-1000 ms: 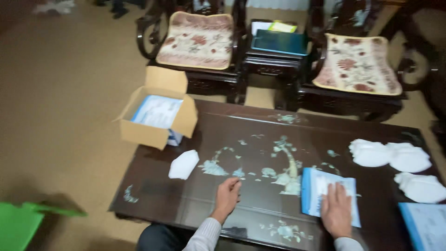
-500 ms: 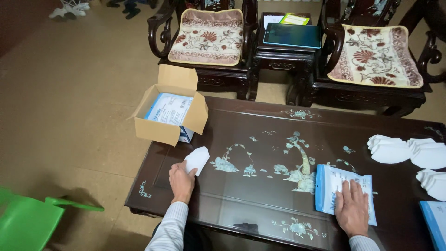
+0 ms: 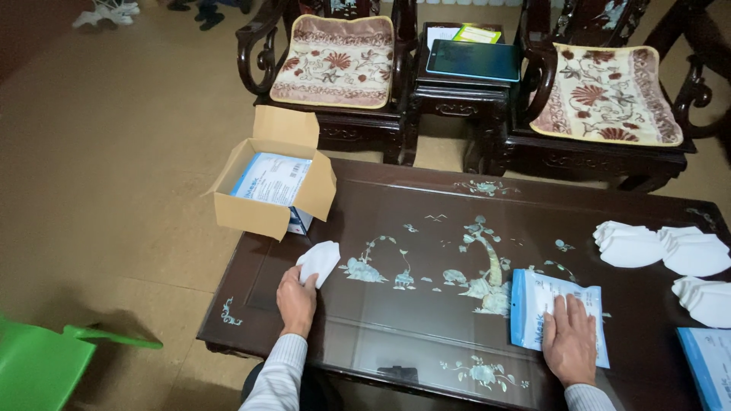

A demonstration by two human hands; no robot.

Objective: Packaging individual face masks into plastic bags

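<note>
Dim, warm indoor light is falling from above, leaving the floor evenly lit. The glossy dark bench (image 3: 426, 228) is reflecting faint glare and soft sheen. Chair frames are sinking into shadow. Focus is holding reasonably sharp; edges are bending slightly.

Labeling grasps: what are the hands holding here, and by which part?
Left hand grips the folded white mask by its near lower edge. Right hand lies flat on the blue-and-white packet, pressing it, not gripping.

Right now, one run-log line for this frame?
left hand: grips white folded mask | right hand: flat on blue-white packet | cardboard box: open, table corner
</note>
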